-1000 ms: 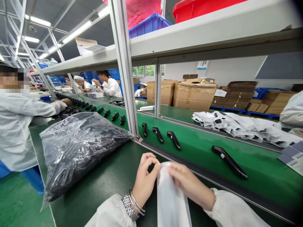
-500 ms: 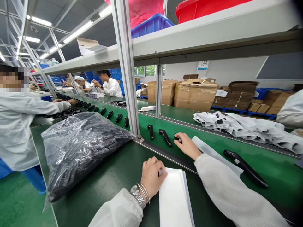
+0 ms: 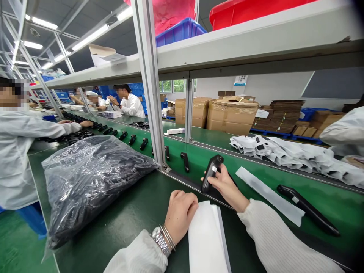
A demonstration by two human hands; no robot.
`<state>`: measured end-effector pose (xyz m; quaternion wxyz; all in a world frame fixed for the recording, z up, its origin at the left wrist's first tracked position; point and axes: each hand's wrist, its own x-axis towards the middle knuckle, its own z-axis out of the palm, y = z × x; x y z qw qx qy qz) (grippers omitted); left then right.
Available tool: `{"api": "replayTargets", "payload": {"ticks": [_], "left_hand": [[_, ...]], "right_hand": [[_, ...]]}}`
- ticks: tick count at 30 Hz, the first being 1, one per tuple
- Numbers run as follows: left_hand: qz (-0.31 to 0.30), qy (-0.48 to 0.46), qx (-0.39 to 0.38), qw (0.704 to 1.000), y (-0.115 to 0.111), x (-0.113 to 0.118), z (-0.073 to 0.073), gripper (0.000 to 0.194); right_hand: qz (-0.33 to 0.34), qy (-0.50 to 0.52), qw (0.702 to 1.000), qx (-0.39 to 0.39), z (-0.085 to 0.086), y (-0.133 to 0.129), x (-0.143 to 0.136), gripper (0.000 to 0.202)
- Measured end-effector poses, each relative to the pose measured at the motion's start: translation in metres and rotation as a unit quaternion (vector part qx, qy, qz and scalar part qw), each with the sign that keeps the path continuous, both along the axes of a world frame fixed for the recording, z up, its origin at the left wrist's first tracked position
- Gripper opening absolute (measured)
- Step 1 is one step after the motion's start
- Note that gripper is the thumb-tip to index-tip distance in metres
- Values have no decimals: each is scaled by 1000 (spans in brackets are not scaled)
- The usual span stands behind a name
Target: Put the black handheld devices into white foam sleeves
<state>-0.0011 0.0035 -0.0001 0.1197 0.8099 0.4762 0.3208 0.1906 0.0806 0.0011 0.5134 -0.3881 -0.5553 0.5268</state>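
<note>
My right hand (image 3: 229, 185) is wrapped round a black angled handheld device (image 3: 210, 174) with a small white label, lifted at the near edge of the green conveyor belt. My left hand (image 3: 182, 214) rests on the dark green table, fingers curled and closed at the top left corner of a stack of flat white sleeves (image 3: 209, 239). What its fingertips pinch is mostly hidden. Right of my right hand, a translucent white sleeve (image 3: 270, 195) and a longer black device (image 3: 308, 208) lie on the belt. Another black device (image 3: 185, 162) lies further left.
A clear bag of black items (image 3: 96, 178) fills the table's left side. A metal post (image 3: 152, 83) rises beside the belt, and a shelf (image 3: 241, 41) runs overhead. White-wrapped items (image 3: 292, 157) lie beyond the belt. A co-worker (image 3: 22, 151) works at the left.
My right hand has picked up a black device from the belt and raised it. The items on the belt have shifted. My left hand stays at the sleeve stack.
</note>
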Motion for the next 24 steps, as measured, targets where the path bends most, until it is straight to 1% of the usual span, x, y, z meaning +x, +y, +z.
{"api": "replayTargets", "payload": {"ticks": [2, 4, 6, 8, 9, 12, 13, 16, 18, 19, 20, 21, 22, 24], "left_hand": [[-8, 0, 12, 1000, -3, 0, 1, 16], [-14, -7, 17, 1000, -6, 1, 2, 14], [-22, -26, 18, 999, -10, 1, 3, 11], [-31, -52, 15, 998, -15, 2, 6, 10], [-33, -66, 12, 997, -18, 2, 7, 9], [-23, -116, -3, 993, -27, 2, 14, 9], [-13, -137, -9, 990, -29, 3, 15, 10], [38, -202, -18, 979, -31, 2, 15, 16], [67, -235, -22, 969, -29, 1, 13, 16], [77, -246, -25, 966, -27, 0, 12, 15], [85, -252, -29, 964, -26, -1, 10, 14], [91, -253, -34, 963, -24, -3, 9, 13], [96, -246, -40, 964, -23, -4, 8, 13], [112, -214, -59, 969, -21, -6, 6, 10]], "right_hand": [[23, 85, 996, -9, 8, -21, 1, 91], [27, 97, 995, -13, 12, -34, -3, 101], [35, 89, 995, -14, 10, -41, -8, 101], [44, 75, 996, -2, 6, -46, -14, 91], [44, 61, 997, 12, 4, -47, -17, 81], [55, -16, 997, 52, 1, -55, -23, 42], [71, -40, 995, 57, 1, -58, -24, 33], [164, -69, 983, 39, 0, -70, -30, 37], [228, -61, 972, 1, -2, -77, -36, 35], [246, -51, 968, -28, -4, -80, -38, 35], [248, -38, 966, -61, -4, -82, -39, 34], [227, -24, 969, -91, -4, -82, -39, 34], [187, -15, 976, -113, -2, -80, -37, 34], [87, -21, 989, -117, 3, -68, -26, 35]]}}
